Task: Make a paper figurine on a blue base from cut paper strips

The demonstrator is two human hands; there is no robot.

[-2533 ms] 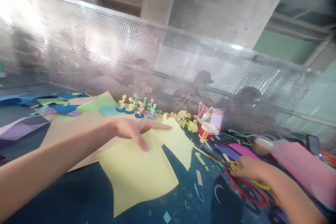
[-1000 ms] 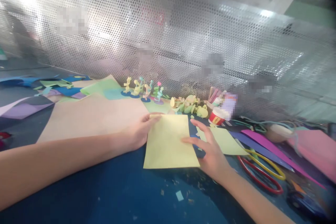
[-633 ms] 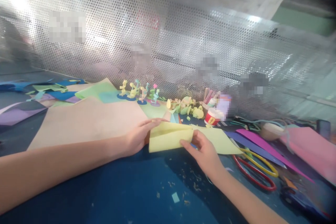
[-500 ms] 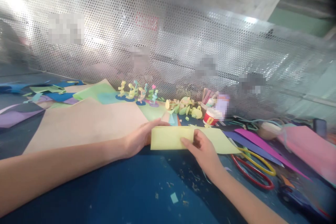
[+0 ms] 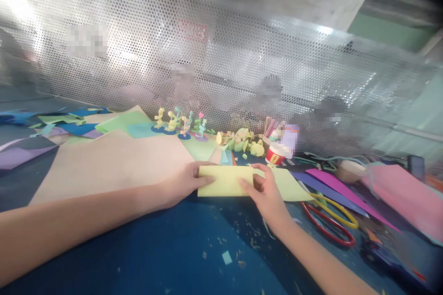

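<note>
A rectangular piece of yellow paper (image 5: 224,186) is held up between my two hands above the blue table (image 5: 166,249). My left hand (image 5: 183,183) grips its left end, thumb lying on the front face and fingers behind. At the right end, my right hand (image 5: 265,189) pinches the paper, its thumb on the front and its other fingers at the edge and behind. Another pale yellow sheet (image 5: 289,185) lies just behind and right of my right hand. A large beige sheet (image 5: 114,159) spreads beyond my left forearm.
Small paper figures (image 5: 185,129) stand at the back, beside yellow paper pieces (image 5: 244,140) and a red-and-white cup (image 5: 275,154). Right of my hands lie red-handled (image 5: 328,228) and yellow-handled (image 5: 337,209) tools and a pink item (image 5: 404,198). A perforated metal screen (image 5: 221,64) rises behind.
My left thumb has come onto the front of the yellow paper. The fingers of my right hand have lifted at its top right corner. The view has shifted slightly.
</note>
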